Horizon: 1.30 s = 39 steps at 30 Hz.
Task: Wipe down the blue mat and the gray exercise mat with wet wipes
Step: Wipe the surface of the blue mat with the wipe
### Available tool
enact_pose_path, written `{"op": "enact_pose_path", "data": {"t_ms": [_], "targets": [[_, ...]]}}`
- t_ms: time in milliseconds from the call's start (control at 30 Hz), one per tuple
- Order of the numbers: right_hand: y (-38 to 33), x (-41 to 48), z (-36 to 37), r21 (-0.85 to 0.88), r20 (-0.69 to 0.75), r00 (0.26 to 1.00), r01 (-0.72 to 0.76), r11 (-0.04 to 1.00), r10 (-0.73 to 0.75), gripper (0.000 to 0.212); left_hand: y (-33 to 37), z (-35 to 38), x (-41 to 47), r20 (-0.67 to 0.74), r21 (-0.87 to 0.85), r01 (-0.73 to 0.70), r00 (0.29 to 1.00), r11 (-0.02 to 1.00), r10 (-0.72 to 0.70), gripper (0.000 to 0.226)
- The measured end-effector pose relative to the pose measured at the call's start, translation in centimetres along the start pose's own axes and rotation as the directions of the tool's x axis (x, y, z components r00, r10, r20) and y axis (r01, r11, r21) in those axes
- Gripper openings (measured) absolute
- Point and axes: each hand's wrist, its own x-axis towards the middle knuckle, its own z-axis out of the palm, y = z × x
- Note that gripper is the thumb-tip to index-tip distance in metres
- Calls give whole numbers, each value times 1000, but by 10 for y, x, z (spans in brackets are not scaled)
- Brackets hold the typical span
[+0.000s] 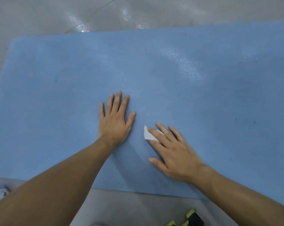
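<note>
the mat [56, 95] is open ground ahead and out to either side. the left grip [115, 121] lies flat mid-mat; the right grip [174, 154] presses the wipe [148, 135] just beside it, a narrow gap between them. black-and-yellow things [193, 217] sit off the mat's near edge, rightward.

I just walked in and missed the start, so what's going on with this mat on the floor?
A person is wiping a large blue foam mat laid on the gray floor. The right hand presses a small white wet wipe onto the mat with straight fingers, while the left hand rests flat beside it. Shiny wet streaks show farther up the mat.
</note>
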Motion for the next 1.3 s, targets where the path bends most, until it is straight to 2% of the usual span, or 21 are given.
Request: {"op": "enact_pose_path", "data": {"t_ms": [67, 133, 167, 267, 333, 367, 467, 600, 667, 767, 833, 867, 900, 967, 1033, 1100, 1200, 1300], "targets": [[5, -3, 3, -33, -42, 999, -19, 999, 17, 58, 0, 0, 0, 1, 5, -2, 1000, 1000, 2, 71], [30, -2, -2, -26, -113, 975, -196, 980, 192, 58, 1, 0, 0, 10, 5, -1, 1000, 1000, 1, 71], [47, -2, -8, -1, -140, 939, -318, 948, 314, 60, 1, 0, 0, 11, 4, -2, 1000, 1000, 2, 71], [106, -12, -30, 67, -197, 756, -625, 778, 624, 61, 2, -1, 1, 7, 7, -5, 1000, 1000, 5, 70], [136, -26, -40, 122, -218, 635, -735, 666, 741, 67, 2, 0, 1, 10, 7, -2, 1000, 1000, 2, 70], [145, -32, -42, 137, -223, 605, -757, 639, 764, 69, 2, 0, 1, 9, 5, 0, 1000, 1000, 0, 70], [136, -34, -37, 159, -213, 626, -735, 659, 750, 72, 2, -1, 0, 6, 1, -4, 1000, 1000, 4, 70], [74, -17, -20, 170, -140, 779, -589, 790, 611, 78, 1, -2, 0, 15, 4, -2, 1000, 1000, 2, 69], [43, -13, -14, 154, -125, 865, -467, 871, 486, 79, 1, -2, 0, 17, 5, -2, 1000, 1000, 2, 69], [3, -12, -6, 77, -89, 972, -211, 974, 217, 77, 1, -2, 0, 11, 4, -2, 1000, 1000, 1, 69], [-8, -16, 0, 4, -46, 996, -73, 997, 73, 74, 1, -2, 0, 9, 5, 1, 1000, 1000, -1, 70], [-5, -16, 1, -24, -48, 998, -46, 999, 45, 72, 1, -2, 1, 9, 7, 2, 1000, 1000, -2, 70], [3, -16, 2, -42, -72, 996, -61, 997, 57, 69, 1, -2, 0, 10, 8, 2, 1000, 1000, -2, 70], [31, -15, -1, -32, -152, 965, -222, 975, 215, 64, 1, -2, 0, 8, 9, -2, 1000, 1000, 2, 70], [69, -16, -11, -12, -195, 880, -444, 896, 433, 61, 1, -1, 0, 7, 7, -2, 1000, 1000, 2, 69], [105, -25, -22, -5, -207, 784, -599, 800, 586, 63, 2, -1, 0, 9, 7, -1, 1000, 1000, 1, 69], [136, -37, -33, 10, -222, 711, -683, 730, 668, 69, 2, -1, 0, 4, 11, -4, 1000, 1000, 4, 69], [122, -31, -31, 76, -186, 724, -664, 744, 665, 74, 2, -2, -1, 4, 8, -4, 1000, 1000, 4, 70]]}}
